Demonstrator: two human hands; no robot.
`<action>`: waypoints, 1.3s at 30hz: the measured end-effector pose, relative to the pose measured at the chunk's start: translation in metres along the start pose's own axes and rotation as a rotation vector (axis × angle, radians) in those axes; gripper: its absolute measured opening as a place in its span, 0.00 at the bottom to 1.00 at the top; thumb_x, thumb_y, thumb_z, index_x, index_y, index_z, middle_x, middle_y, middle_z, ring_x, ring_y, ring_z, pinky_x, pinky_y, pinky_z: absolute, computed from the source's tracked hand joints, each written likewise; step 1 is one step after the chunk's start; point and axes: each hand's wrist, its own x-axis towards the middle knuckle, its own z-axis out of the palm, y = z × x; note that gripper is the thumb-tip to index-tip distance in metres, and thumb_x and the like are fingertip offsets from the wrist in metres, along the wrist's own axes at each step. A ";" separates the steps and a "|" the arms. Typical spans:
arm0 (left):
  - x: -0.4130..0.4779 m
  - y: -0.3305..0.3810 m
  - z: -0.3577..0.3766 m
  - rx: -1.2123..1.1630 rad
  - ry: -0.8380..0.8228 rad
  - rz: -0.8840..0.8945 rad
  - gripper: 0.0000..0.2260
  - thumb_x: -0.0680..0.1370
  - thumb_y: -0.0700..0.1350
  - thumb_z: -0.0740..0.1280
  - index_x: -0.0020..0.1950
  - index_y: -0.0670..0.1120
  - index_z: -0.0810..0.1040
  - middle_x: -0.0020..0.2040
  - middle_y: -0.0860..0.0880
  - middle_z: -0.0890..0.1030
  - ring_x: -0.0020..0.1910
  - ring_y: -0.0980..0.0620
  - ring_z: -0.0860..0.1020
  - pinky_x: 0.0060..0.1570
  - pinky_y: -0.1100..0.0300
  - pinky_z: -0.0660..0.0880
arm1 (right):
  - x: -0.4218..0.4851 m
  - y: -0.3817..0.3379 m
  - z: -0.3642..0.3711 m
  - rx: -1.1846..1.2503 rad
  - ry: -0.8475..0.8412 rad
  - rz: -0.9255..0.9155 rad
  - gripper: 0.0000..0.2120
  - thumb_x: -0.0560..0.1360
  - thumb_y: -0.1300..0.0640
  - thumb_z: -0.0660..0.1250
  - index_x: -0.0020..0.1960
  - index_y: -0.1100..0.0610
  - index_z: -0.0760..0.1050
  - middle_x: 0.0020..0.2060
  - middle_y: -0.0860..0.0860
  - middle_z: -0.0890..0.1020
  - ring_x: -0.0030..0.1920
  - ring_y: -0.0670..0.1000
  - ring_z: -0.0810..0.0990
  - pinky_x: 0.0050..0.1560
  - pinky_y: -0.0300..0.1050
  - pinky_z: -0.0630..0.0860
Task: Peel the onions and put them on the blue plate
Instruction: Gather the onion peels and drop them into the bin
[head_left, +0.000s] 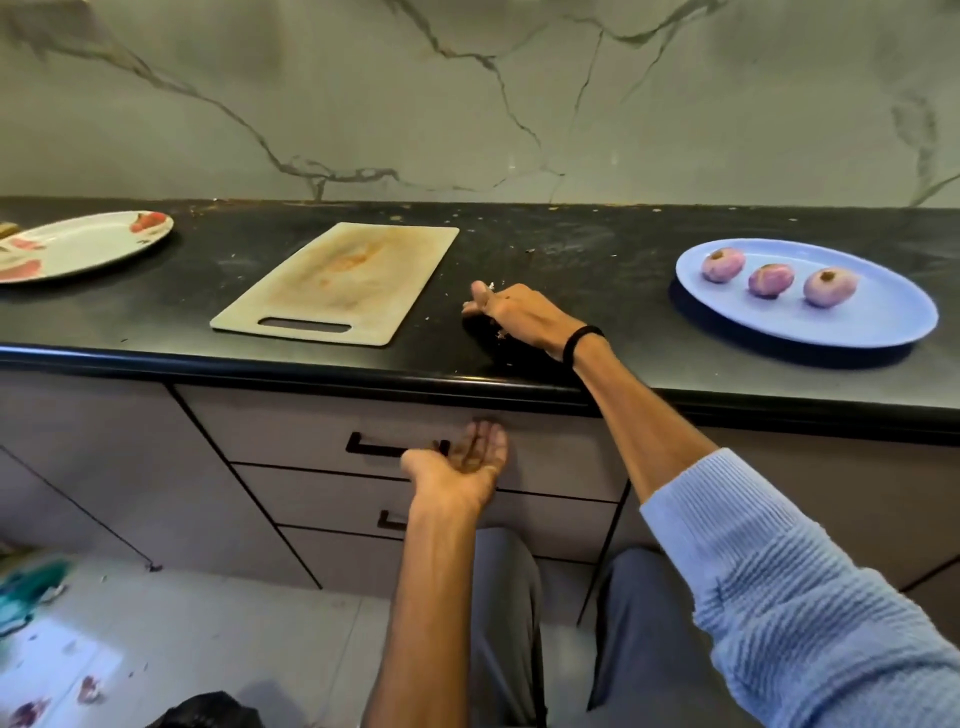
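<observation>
A black stone countertop (597, 270), dusted with pale crumbs and scuffs, runs across the scene below a grey marble-veined wall (467, 104). Under its near edge are pale grey drawer fronts (291, 441) with black bar handles (384, 448), and below them a light tiled floor (234, 639) with reddish scraps of onion skin (88, 688) at the near left.

On the counter, a stained beige plastic cutting board (337, 280) with a slot handle lies left of centre. A white oval plate with red flower print (78, 244) sits at the far left. The blue oval plate (857, 312) sits at the right and carries 3 peeled pink-purple onions (771, 279) in a row.

The right hand (511, 312), with a black band (579, 340) at the wrist and a light blue knit sleeve (779, 597) on the arm, rests on the counter between board and blue plate, fingers loosely extended leftward, gripping nothing. The left hand (465, 465) is held palm up and slightly cupped below the counter edge, in front of the top drawer. The onions lie well right of both hands.
</observation>
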 end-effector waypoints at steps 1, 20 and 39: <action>-0.001 -0.002 -0.001 0.048 -0.052 -0.073 0.24 0.84 0.49 0.50 0.63 0.30 0.72 0.60 0.31 0.77 0.62 0.34 0.75 0.66 0.39 0.70 | -0.006 -0.002 0.001 0.008 -0.008 0.002 0.30 0.81 0.35 0.47 0.64 0.52 0.78 0.71 0.55 0.72 0.65 0.55 0.73 0.70 0.53 0.65; -0.008 0.007 0.019 0.159 -0.218 -0.282 0.23 0.84 0.43 0.48 0.72 0.28 0.63 0.70 0.27 0.68 0.71 0.27 0.65 0.71 0.34 0.62 | 0.005 0.002 -0.030 0.000 0.309 0.114 0.28 0.81 0.36 0.48 0.60 0.55 0.76 0.68 0.57 0.73 0.70 0.58 0.68 0.67 0.54 0.65; 0.018 0.040 -0.004 0.211 -0.193 -0.312 0.23 0.81 0.42 0.50 0.64 0.25 0.71 0.62 0.24 0.74 0.62 0.26 0.72 0.66 0.36 0.67 | 0.107 -0.006 -0.001 -0.197 -0.155 0.068 0.34 0.80 0.34 0.46 0.73 0.57 0.67 0.73 0.56 0.68 0.71 0.58 0.67 0.71 0.53 0.60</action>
